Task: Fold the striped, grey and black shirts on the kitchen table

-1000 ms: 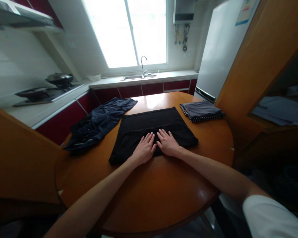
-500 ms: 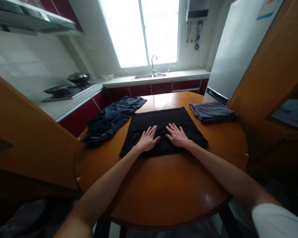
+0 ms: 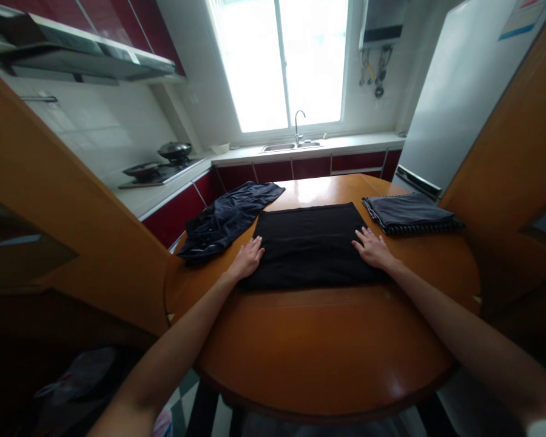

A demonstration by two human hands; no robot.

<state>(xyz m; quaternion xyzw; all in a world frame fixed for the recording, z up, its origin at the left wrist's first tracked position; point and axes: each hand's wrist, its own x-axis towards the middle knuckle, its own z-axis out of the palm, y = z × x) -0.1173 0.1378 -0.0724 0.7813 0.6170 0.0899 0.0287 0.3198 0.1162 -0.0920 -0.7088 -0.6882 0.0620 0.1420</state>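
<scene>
A black folded garment (image 3: 312, 246) lies flat in the middle of the round wooden table (image 3: 327, 340); its exact kind I cannot tell. On its left edge rests my left hand (image 3: 248, 258), palm down with the fingers stretched forward. My right hand (image 3: 374, 247) lies the same way on the right edge, its fingers a little spread. Neither hand grips the cloth. Left of it a crumpled dark navy garment (image 3: 230, 218) is spread out. Folded grey cloth (image 3: 409, 212) with a striped underside sits at the right.
Beyond the table runs a white counter with a sink (image 3: 279, 147) and faucet (image 3: 297, 124). Pans (image 3: 175, 150) stand on the stove at the left. A fridge (image 3: 464, 91) rises at the right. Wooden panels flank the table on both sides.
My hands have moved apart from the middle of the black garment to its left and right edges. The view has shifted slightly to the left. The other clothes lie as before.
</scene>
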